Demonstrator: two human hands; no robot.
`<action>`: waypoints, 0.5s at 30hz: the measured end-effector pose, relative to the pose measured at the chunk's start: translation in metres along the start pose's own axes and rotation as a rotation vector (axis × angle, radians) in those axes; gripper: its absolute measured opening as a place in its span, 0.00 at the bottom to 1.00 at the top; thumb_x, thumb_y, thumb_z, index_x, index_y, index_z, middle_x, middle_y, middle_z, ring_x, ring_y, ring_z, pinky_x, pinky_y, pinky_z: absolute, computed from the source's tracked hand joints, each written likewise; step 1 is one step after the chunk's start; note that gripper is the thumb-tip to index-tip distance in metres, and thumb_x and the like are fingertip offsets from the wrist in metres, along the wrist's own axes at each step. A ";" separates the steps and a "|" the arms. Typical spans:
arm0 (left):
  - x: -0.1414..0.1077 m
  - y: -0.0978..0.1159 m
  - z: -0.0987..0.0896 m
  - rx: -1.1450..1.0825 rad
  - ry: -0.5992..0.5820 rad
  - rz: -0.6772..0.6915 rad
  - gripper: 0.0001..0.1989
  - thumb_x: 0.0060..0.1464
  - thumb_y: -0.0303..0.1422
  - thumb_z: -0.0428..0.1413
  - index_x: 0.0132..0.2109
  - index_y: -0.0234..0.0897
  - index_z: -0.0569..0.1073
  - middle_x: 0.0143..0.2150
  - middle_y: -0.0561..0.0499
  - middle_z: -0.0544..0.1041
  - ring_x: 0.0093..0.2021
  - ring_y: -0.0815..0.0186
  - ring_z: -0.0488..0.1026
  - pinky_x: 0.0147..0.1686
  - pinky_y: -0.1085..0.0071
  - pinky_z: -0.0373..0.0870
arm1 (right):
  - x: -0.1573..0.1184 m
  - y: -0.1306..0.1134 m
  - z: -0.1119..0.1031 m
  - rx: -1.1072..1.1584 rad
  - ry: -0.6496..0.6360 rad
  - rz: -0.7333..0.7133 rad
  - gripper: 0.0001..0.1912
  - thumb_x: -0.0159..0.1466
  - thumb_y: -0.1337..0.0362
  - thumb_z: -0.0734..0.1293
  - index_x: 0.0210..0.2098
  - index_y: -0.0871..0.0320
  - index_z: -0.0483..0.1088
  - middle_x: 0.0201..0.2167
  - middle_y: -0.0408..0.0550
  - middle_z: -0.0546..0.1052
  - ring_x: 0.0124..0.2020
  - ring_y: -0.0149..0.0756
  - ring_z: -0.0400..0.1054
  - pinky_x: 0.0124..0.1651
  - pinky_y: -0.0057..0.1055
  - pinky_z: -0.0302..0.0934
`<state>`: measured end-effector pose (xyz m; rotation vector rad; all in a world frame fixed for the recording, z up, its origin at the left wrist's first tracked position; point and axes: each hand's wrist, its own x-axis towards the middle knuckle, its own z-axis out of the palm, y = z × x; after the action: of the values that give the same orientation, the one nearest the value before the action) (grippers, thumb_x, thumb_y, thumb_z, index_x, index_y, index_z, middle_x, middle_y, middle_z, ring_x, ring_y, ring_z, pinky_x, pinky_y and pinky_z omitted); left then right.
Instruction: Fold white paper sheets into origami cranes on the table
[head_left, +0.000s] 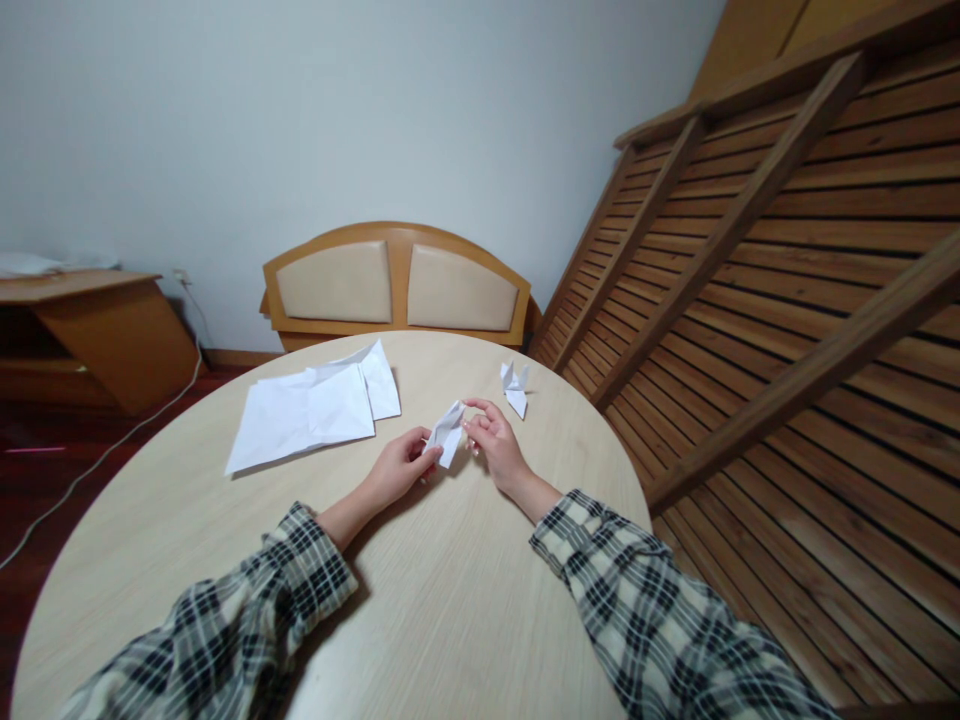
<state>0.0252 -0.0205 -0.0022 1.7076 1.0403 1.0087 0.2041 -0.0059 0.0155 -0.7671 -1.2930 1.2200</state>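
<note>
A small piece of folded white paper [448, 434] is held between both hands above the middle of the round table. My left hand [401, 466] pinches its lower left corner between thumb and fingers. At its upper right edge, my right hand [496, 442] grips the paper with thumb and fingertips. A folded white paper figure [515, 388] with pointed tips stands on the table, behind and to the right of my right hand. Creased white sheets [300, 415] lie overlapping at the left, beyond my left hand.
The round pale wooden table [435, 590] extends beneath both arms. A slatted wooden frame [750, 300] leans along the right side. Behind the table is a padded headboard [399, 285]. A wooden desk [112, 340] and a white cable [112, 455] are at the left.
</note>
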 end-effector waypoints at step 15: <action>0.000 0.001 0.000 -0.005 0.016 0.014 0.13 0.56 0.42 0.53 0.39 0.35 0.67 0.23 0.57 0.68 0.22 0.70 0.65 0.23 0.74 0.61 | 0.000 0.005 0.001 -0.007 -0.099 0.180 0.20 0.55 0.56 0.68 0.43 0.57 0.63 0.13 0.31 0.65 0.12 0.23 0.54 0.16 0.20 0.46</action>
<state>0.0254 -0.0209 -0.0013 1.7077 1.0363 1.0346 0.2025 -0.0049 0.0111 -0.8520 -1.3308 1.4129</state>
